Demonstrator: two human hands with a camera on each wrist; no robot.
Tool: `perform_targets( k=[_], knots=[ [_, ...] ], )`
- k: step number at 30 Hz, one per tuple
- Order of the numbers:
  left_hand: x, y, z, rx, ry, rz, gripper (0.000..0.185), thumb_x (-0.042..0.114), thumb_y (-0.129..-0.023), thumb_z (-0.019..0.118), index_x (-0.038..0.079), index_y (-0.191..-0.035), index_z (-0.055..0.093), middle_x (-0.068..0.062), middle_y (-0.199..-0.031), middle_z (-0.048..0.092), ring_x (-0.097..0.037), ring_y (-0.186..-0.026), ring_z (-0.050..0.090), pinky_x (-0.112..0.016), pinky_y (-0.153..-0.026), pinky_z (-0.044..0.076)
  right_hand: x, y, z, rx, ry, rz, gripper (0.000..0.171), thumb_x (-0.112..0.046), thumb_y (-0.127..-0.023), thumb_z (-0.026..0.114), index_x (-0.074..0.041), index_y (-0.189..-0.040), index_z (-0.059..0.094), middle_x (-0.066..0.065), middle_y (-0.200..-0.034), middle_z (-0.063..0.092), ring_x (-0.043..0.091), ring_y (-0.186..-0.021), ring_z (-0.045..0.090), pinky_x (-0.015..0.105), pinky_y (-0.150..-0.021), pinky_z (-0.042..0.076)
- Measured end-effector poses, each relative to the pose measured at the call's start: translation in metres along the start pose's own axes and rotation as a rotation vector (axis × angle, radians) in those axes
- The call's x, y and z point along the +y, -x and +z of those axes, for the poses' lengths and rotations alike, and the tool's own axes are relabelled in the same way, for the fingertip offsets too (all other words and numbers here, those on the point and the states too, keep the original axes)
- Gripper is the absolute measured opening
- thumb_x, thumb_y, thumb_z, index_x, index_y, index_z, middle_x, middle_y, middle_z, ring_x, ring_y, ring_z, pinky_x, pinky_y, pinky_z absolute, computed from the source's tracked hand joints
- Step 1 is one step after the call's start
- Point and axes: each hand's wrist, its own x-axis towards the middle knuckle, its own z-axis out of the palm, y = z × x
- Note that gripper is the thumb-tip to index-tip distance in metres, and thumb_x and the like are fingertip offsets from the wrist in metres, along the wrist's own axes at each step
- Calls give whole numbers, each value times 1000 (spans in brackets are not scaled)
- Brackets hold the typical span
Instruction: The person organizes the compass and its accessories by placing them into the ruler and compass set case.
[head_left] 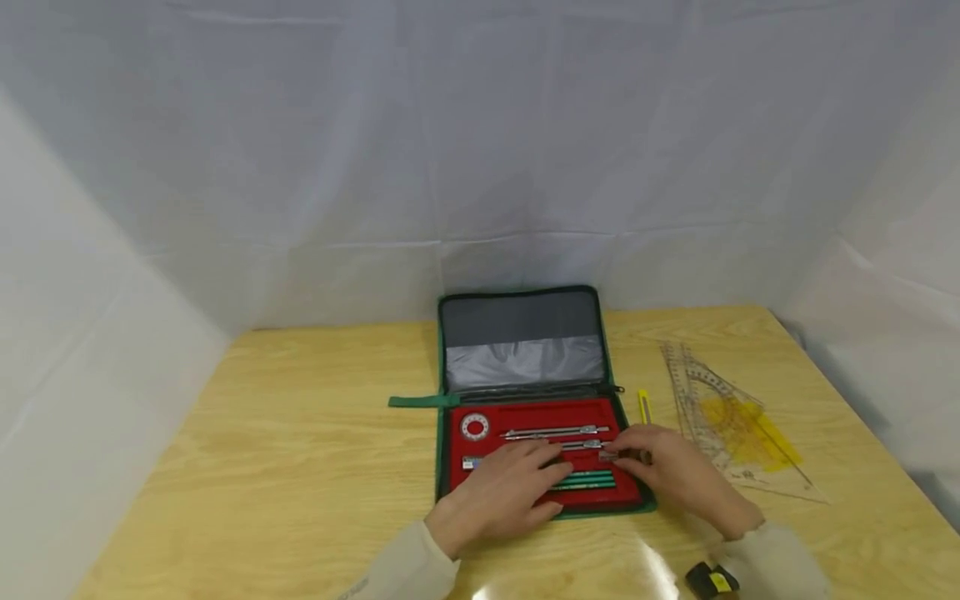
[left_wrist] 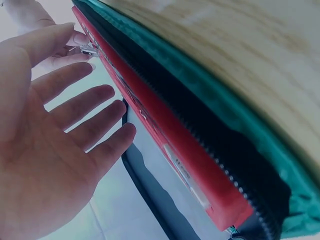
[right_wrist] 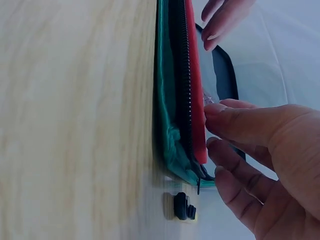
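Right hand (head_left: 678, 475) pinches a small metal piece (head_left: 607, 455) at the case's three o'clock edge; left hand (head_left: 504, 492) rests flat, fingers relaxed, at six o'clock. The open green case (head_left: 525, 312) holds compasses (head_left: 555, 432), green pencils (head_left: 588, 480) and a round dial (head_left: 474, 427) in its red tray (head_left: 536, 412).

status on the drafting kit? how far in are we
Done: the green case lies unzipped and open, its red tray still holding a compass, a round dial and green pencils. In hand: the right hand pinches a small metal piece at the tray; the left hand rests flat beside it. Left: set squares and a yellow tool lie outside the case.
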Motion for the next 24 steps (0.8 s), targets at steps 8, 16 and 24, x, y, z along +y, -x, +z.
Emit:
perform_targets(
  k=[8, 16, 24],
  knots=[
    [7, -8, -1, -47, 10, 17, 50, 42, -96, 53, 15, -138, 52, -1, -143, 45, -17, -131, 40, -31, -105, 34, 1, 4, 3, 54, 90, -28, 17, -13, -83, 74, -18, -99, 72, -3, -108, 63, 14, -93, 61, 30, -74, 52],
    [18, -25, -3, -36, -13, 78, 56, 42, -97, 51, 12, -144, 43, 0, -147, 40, -15, -136, 32, -29, -108, 28, 4, 14, 6, 90, 106, -121, 21, -10, -86, 72, -16, -106, 72, -3, -110, 67, 17, -98, 61, 40, -81, 51],
    [24, -39, 1, -80, -45, 75, 57, 44, -98, 49, 13, -145, 42, 2, -148, 39, -13, -137, 30, -29, -109, 27, 4, 20, 8, 63, 66, -67, 21, -14, -90, 67, -15, -110, 71, 0, -118, 65, 19, -104, 59, 42, -86, 49]
  ],
)
